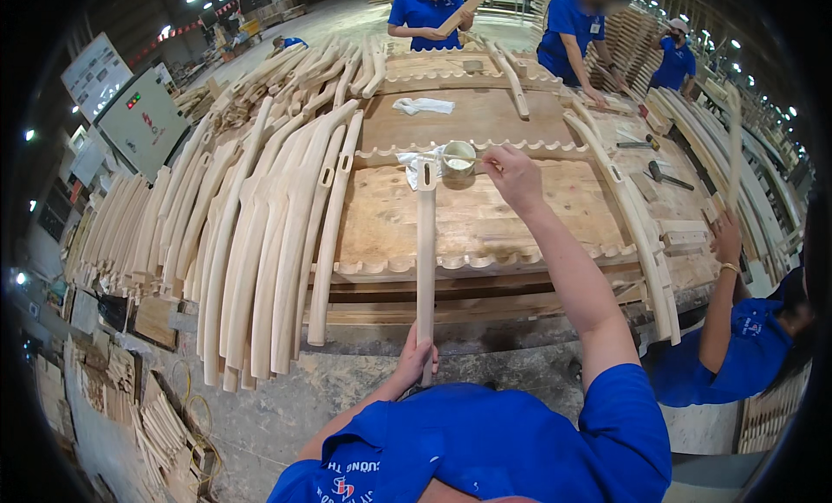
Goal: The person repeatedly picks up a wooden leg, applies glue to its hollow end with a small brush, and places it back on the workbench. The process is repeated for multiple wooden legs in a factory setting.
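Note:
My left hand (418,354) is closed round the near end of a pale wooden rail (425,260), which points away from me over the workbench. A long slot shows near the rail's far end. My right hand (513,178) pinches a thin stick (472,160) beside that end. The stick's tip reaches over a round cup (459,167) with pale contents, probably a paste or glue. Under and next to the cup lies a crumpled white cloth (411,168).
Many curved wooden pieces (299,217) lie stacked at the left. Scalloped wooden strips (494,262) cross the bench (537,208). At the right are a mallet (669,175) and a co-worker (724,347) holding a wooden piece. Other co-workers (426,18) stand at the far side.

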A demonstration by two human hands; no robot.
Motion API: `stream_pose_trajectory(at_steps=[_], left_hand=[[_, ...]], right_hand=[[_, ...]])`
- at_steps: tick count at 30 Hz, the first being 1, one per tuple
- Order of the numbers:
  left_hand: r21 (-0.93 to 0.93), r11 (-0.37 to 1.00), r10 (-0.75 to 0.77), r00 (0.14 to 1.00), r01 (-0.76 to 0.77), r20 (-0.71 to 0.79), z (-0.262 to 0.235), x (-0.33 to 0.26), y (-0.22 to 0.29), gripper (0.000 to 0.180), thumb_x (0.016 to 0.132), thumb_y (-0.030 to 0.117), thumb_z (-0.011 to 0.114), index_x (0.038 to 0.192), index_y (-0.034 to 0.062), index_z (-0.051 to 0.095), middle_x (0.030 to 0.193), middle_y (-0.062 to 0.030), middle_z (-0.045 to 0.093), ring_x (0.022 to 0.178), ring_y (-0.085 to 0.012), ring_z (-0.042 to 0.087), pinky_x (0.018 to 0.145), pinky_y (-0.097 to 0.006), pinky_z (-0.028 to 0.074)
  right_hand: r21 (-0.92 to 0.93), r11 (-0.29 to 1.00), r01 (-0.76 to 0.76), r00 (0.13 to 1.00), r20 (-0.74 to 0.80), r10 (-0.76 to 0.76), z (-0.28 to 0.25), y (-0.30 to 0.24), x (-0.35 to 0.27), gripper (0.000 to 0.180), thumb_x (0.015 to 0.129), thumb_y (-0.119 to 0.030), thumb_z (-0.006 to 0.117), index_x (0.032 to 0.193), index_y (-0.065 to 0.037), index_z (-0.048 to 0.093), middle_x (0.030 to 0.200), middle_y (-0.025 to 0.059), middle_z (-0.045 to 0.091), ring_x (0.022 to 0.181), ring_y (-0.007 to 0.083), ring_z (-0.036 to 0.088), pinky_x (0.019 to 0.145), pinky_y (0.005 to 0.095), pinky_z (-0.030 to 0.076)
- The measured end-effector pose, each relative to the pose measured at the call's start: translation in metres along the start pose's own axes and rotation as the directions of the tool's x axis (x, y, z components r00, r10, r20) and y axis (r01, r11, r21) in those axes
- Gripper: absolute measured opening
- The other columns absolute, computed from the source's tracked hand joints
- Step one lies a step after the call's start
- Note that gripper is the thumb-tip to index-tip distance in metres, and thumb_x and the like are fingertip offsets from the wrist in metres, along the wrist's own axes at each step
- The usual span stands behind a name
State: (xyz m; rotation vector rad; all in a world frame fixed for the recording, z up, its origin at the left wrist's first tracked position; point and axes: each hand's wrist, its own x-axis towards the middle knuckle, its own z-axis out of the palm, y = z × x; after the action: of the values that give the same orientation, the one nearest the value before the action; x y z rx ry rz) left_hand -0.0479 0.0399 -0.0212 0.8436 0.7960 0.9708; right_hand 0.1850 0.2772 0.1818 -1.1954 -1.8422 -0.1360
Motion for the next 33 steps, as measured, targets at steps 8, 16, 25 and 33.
stream_pose_trajectory(at_steps=[8, 16, 25, 33], left_hand=[[0.021, 1.0, -0.008, 1.0, 0.008, -0.028, 0.0, -0.001, -0.001, 0.057, 0.096, 0.025, 0.041, 0.144, 0.0222, 0.01, 0.07, -0.0079, 0.05, 0.052, -0.0154, 0.051, 0.05, -0.028, 0.047], [0.039, 0.999, 0.0, 0.999, 0.001, -0.038, 0.003, -0.002, 0.001, 0.057, 0.096, 0.024, 0.04, 0.145, 0.0225, 0.01, 0.07, -0.0086, 0.05, 0.052, -0.0161, 0.05, 0.05, -0.029, 0.047], [0.06, 0.998, -0.01, 0.998, 0.013, -0.062, 0.008, -0.004, 0.002, 0.05, 0.095, 0.031, 0.04, 0.138, 0.0199, 0.017, 0.072, -0.0111, 0.049, 0.051, -0.0184, 0.051, 0.048, -0.029, 0.046], [0.073, 0.997, 0.0, 0.998, 0.005, -0.062, 0.012, -0.005, 0.006, 0.051, 0.095, 0.032, 0.039, 0.139, 0.0208, 0.016, 0.071, -0.0106, 0.049, 0.05, -0.018, 0.05, 0.047, -0.029, 0.046]], right_hand=[[0.111, 0.994, 0.002, 0.999, 0.049, -0.008, -0.008, 0.004, 0.0, 0.007, 0.078, -0.017, 0.065, 0.079, -0.012, 0.061, 0.078, 0.0015, 0.063, 0.072, 0.0209, 0.062, 0.06, 0.0338, 0.049], [0.105, 0.994, 0.008, 0.994, 0.104, -0.019, -0.009, 0.007, -0.002, 0.008, 0.078, -0.018, 0.065, 0.078, -0.011, 0.061, 0.079, 0.0019, 0.063, 0.071, 0.0207, 0.062, 0.06, 0.0335, 0.049], [0.082, 0.987, 0.14, 0.985, 0.087, -0.147, -0.004, 0.01, -0.003, 0.009, 0.078, -0.017, 0.064, 0.077, -0.01, 0.06, 0.077, 0.0033, 0.062, 0.071, 0.0233, 0.061, 0.06, 0.0351, 0.048], [0.131, 0.985, 0.115, 0.975, 0.176, -0.137, -0.005, 0.008, -0.005, 0.007, 0.077, -0.015, 0.063, 0.078, -0.01, 0.059, 0.076, 0.0034, 0.061, 0.07, 0.0226, 0.061, 0.06, 0.0346, 0.048]])
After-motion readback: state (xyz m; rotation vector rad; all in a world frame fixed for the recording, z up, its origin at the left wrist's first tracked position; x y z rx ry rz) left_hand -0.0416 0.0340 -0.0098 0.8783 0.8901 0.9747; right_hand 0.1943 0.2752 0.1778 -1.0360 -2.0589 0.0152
